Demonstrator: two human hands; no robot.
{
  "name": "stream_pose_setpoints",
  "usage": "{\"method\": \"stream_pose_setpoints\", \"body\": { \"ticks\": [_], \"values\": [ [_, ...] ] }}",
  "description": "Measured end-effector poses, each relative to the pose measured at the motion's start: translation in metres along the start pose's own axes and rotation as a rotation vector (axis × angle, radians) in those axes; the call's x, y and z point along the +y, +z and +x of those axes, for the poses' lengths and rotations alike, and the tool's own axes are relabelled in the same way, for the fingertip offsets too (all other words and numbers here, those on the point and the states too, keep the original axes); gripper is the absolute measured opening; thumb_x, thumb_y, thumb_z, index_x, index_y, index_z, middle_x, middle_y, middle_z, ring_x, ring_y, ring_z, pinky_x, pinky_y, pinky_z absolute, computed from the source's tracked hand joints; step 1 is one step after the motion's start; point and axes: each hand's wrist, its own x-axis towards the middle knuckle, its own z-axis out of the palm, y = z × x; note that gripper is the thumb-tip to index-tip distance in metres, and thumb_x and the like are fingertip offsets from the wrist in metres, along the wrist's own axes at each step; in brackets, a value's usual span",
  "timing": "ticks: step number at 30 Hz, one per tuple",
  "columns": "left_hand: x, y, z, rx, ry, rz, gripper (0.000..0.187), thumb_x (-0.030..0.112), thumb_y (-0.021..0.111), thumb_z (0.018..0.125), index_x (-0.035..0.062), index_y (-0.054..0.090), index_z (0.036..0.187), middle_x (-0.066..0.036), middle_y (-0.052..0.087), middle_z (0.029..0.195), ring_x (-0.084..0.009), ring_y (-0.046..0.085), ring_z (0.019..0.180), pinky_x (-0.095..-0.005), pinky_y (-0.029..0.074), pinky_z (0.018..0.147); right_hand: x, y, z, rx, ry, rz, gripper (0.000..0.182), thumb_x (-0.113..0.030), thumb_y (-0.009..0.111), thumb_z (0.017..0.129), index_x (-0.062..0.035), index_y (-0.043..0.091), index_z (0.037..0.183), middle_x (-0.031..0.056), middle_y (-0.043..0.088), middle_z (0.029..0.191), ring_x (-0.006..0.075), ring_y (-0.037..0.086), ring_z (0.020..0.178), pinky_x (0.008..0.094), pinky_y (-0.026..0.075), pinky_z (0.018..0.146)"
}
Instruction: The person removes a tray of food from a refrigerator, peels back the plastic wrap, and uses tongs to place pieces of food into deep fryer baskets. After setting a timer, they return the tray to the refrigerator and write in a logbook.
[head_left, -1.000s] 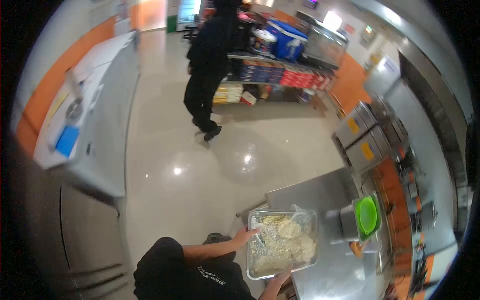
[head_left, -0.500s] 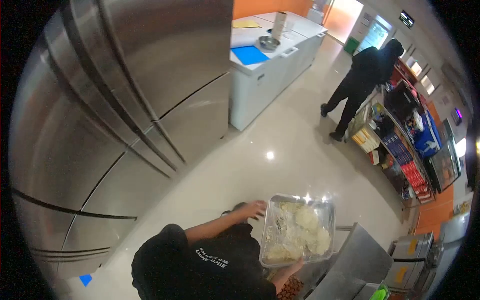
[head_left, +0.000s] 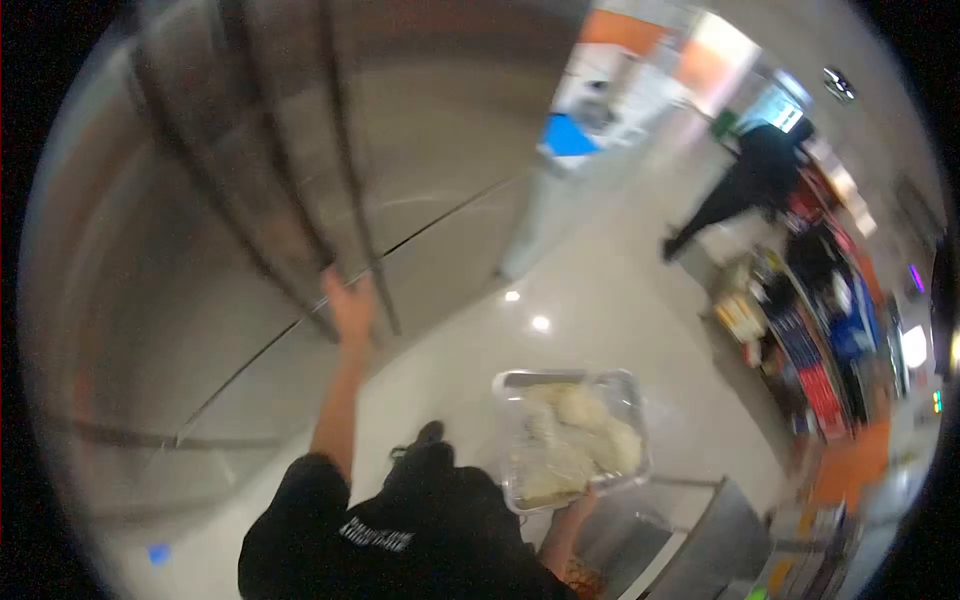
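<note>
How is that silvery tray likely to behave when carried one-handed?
The tray looks stiff, its rim unbent. Held at the near edge by the right hand, it would probably tip easily; the soft-looking pale lumps inside may shift.

Layout, from the wearer's view: fridge (head_left: 200,330) is filling the left side, handles (head_left: 351,160) running along its front. Freezer (head_left: 545,205) is standing past it, toward the back; sheet (head_left: 570,137) and bowl (head_left: 597,114) are lying on top, bowl sitting just beside the sheet. Doorway (head_left: 718,62) is opening behind that. Shelf unit (head_left: 829,350) is standing on the right, boxes (head_left: 822,398) sitting on it; another person (head_left: 748,180) is standing at its far end. Tray (head_left: 624,396) is sitting ahead of the wearer, above the floor (head_left: 640,310), food (head_left: 575,440) lying in it. Table (head_left: 722,535) is standing right of the tray, nearer than the shelf unit.
</note>
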Motion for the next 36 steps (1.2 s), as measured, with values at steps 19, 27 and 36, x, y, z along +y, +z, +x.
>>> {"method": "stream_pose_setpoints", "body": {
  "ticks": [19,27,36],
  "values": [
    [0.073,0.004,0.004,0.213,-0.163,-0.067,0.077,0.041,0.069,0.074,-0.0098,0.035,0.121,-0.025,0.044,0.116,-0.0373,0.045,0.109,-0.0457,0.040,0.089,0.033,-0.098,0.002,0.405,0.182,0.119,0.032,-0.019,0.054,0.074,0.0028,0.050,0.098,0.0168,0.054,0.088,0.0301,0.056,0.080,0.0426,0.046,0.069],
    [0.106,0.027,-0.213,-0.017,-0.088,-0.148,0.089,0.037,0.076,0.066,-0.0063,0.026,0.126,-0.019,0.034,0.120,-0.0308,0.035,0.111,-0.0407,0.030,0.096,-0.054,-0.145,0.016,0.137,-0.083,-0.439,0.039,-0.010,0.046,0.073,0.0043,0.045,0.110,0.0166,0.053,0.099,0.0308,0.054,0.094,0.0423,0.044,0.085],
    [0.193,0.038,-0.331,-0.835,0.495,-0.495,0.037,0.021,0.070,0.074,0.0055,0.054,0.104,-0.014,0.053,0.105,-0.0264,0.049,0.104,-0.0366,0.037,0.092,-0.074,-0.119,0.054,0.155,0.210,-0.141,0.028,-0.011,0.049,0.072,0.0012,0.049,0.097,0.0135,0.054,0.093,0.0280,0.056,0.086,0.0432,0.047,0.076]
  ]
}}
